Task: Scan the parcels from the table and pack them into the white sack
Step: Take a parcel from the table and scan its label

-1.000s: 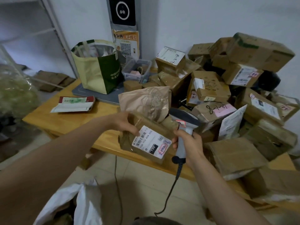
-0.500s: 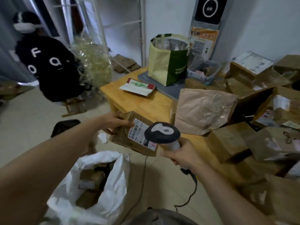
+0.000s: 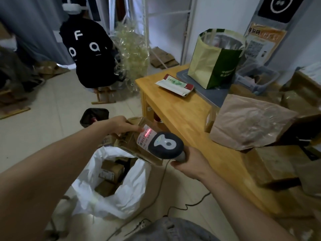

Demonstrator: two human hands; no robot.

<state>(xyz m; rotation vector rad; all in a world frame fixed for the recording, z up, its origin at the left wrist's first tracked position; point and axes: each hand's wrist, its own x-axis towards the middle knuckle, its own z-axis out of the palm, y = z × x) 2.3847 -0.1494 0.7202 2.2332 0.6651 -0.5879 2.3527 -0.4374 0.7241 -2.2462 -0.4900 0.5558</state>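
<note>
Firstly, left hand (image 3: 119, 126): gripped the top edge of a flat brown cardboard parcel (image 3: 129, 146), fingers curled over it, index finger laid toward its white shipping label (image 3: 144, 139).
Parcel position: held tilted in the air above the far rim of the sack's mouth, just off the table's corner.
Right hand (image 3: 192, 164): wrapped round the grip of a dark blue and grey handheld barcode scanner (image 3: 165, 145), whose head sat in front of the label; a red scan line (image 3: 147, 135) lay across the label.
White plastic sack (image 3: 133, 186): stood open on the tiled floor below both hands, with several brown cardboard boxes (image 3: 111, 173) inside.
Light wooden table (image 3: 182, 115): carried a crumpled brown paper mailer (image 3: 248, 122) and further brown parcels at the right edge, blurred.
Green and pale yellow tote bag (image 3: 215, 61): stood open on a grey flat pad (image 3: 217, 97); silvery lining showed, contents could not be made out.
Clear plastic tub (image 3: 257, 79): sat behind the tote; contents blurred.
Red and white flat packet (image 3: 174, 83): lay near the table's far corner.
Black bin (image 3: 94, 116): stood on the floor beyond the left hand.
</note>
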